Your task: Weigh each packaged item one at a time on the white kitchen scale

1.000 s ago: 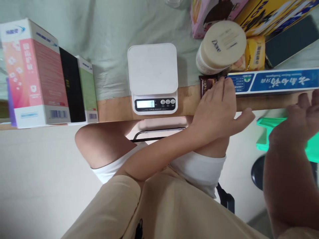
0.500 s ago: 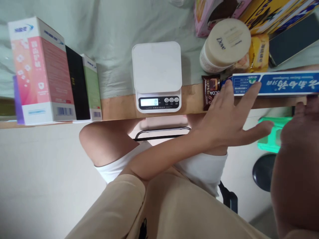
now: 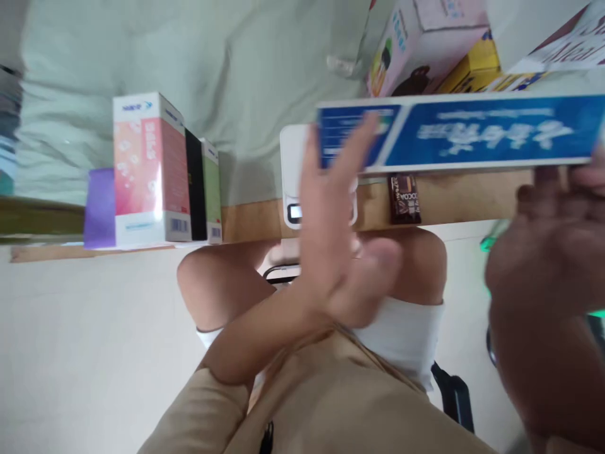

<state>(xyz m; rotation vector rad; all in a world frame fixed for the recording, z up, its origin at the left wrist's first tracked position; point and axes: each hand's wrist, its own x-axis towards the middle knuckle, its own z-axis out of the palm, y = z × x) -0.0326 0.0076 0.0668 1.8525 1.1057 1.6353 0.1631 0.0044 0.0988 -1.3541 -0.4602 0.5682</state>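
Toothpaste box (image 3: 482, 135) has gone up and to the L since 0.5 s ago: its L end was R of the cocoa packet (image 3: 405, 200), now it overlaps the kitchen scale (image 3: 293, 161) in view, w/ the L hand (image 3: 328, 236) shifted along w/ it. Box is off the table (image 3: 255, 205), long side approx. level, blue printed face to the camera, held btwn both hands. L hand has the L end: fingers straight & spread, one across the printed face, thumb out to the side; blurry. R hand (image 3: 551, 252) grips near the R end, fingertips at the lower edge; dim, exact finger pos. unclear. Scale is partly hidden behind L hand & box; cocoa packet lies just below the box in view, near the table edge. Further back, pink carton (image 3: 416, 44) w/ yellow pack (image 3: 477, 63) beside it. Far L, pink-and-white box (image 3: 139, 164), black box (image 3: 195, 183) & green box (image 3: 212, 189) stand side by side, w/ purple item (image 3: 100, 208) next to them. Pale green cloth (image 3: 189, 57) covers most of the table.
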